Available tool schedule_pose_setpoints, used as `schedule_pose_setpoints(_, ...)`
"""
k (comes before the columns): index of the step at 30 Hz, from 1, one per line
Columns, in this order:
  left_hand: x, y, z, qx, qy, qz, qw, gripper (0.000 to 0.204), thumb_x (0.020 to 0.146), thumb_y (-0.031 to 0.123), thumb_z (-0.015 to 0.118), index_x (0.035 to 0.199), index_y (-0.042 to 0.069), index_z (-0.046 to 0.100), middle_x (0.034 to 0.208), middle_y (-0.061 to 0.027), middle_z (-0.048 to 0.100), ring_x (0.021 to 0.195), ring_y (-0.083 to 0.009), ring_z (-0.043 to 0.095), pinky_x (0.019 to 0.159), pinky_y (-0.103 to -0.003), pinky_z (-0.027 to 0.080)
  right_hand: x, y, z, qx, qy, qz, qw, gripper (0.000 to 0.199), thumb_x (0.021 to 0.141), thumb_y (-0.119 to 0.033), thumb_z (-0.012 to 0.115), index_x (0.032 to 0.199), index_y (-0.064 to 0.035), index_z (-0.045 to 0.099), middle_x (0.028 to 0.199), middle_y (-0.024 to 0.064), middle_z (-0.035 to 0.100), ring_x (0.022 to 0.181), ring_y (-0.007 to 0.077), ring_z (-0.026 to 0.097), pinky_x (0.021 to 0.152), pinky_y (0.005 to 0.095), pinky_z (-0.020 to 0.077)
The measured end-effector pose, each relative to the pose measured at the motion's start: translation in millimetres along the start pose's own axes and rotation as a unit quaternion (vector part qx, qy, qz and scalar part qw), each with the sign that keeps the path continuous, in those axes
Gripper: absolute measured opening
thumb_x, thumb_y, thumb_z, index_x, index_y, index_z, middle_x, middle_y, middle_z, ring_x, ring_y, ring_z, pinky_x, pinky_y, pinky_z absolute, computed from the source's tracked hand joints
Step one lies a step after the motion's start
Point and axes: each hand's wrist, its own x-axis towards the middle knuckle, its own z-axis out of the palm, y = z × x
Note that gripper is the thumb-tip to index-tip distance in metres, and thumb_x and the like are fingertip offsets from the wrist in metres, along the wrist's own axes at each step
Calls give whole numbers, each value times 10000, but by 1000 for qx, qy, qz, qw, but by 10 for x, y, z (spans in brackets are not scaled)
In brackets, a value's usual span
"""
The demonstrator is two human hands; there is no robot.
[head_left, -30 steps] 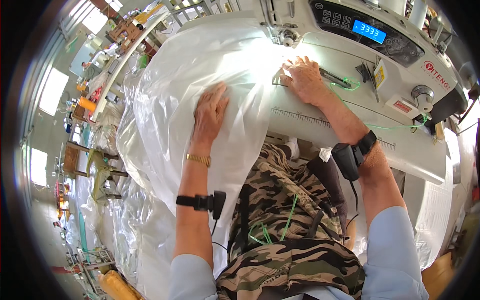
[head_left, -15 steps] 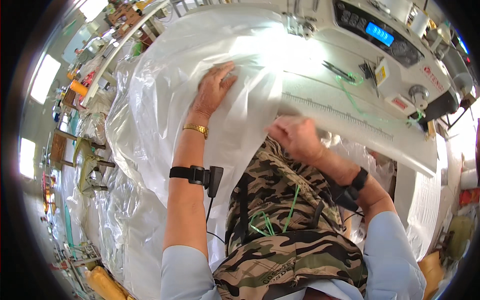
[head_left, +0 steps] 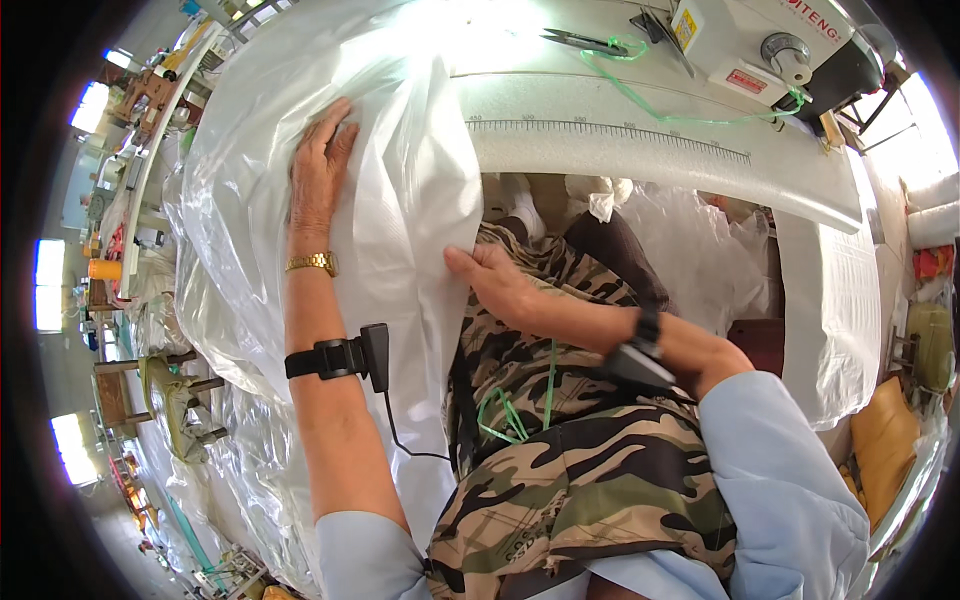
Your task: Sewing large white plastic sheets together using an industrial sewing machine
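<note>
A large sheet of white, shiny plastic material (head_left: 400,190) spreads over the left of the sewing table and hangs down toward my lap in soft folds. My left hand (head_left: 322,165) lies on it with the fingers stretched out toward the far side. At the sheet's right edge, just past the table's front, my right hand (head_left: 492,283) pinches the material between thumb and fingers; its lower fingers are curled. A camouflage apron (head_left: 590,450) covers my lap, with loose green strands (head_left: 510,415) on it.
A white sewing machine (head_left: 735,55) stands at the far right. Dark thread snips (head_left: 585,42) and green string (head_left: 630,95) lie before it, behind a printed ruler (head_left: 600,130). Crumpled clear plastic (head_left: 245,460) is heaped at left; white material (head_left: 830,300) hangs at right.
My right hand, blurred and near the table's front edge before, has come to the sheet's right edge and grips it. My left hand stays flat on the sheet. The view has shifted nearer and right.
</note>
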Motion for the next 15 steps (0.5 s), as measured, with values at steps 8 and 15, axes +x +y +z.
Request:
schedule_pose_setpoints(8, -16, 43, -104, -95, -13, -21, 995, 377, 959, 307, 608, 1238, 56, 637, 1284, -114, 629, 1224, -250, 567, 1038, -342, 430, -1309, -1083, -1152, -204, 9, -105, 973, 295, 987, -288, 518, 1067, -54, 679, 881, 134, 682, 785, 290, 660, 734, 386, 523)
schedule_pose_setpoints(15, -143, 179, -313, -212, -89, -132, 964, 400, 967, 286, 595, 1280, 38, 616, 1351, -101, 590, 1279, -211, 521, 1078, -327, 379, -1029, -594, -1478, -667, 153, -58, 727, 206, 938, -241, 587, 873, -47, 609, 717, 136, 642, 708, 363, 644, 670, 468, 493)
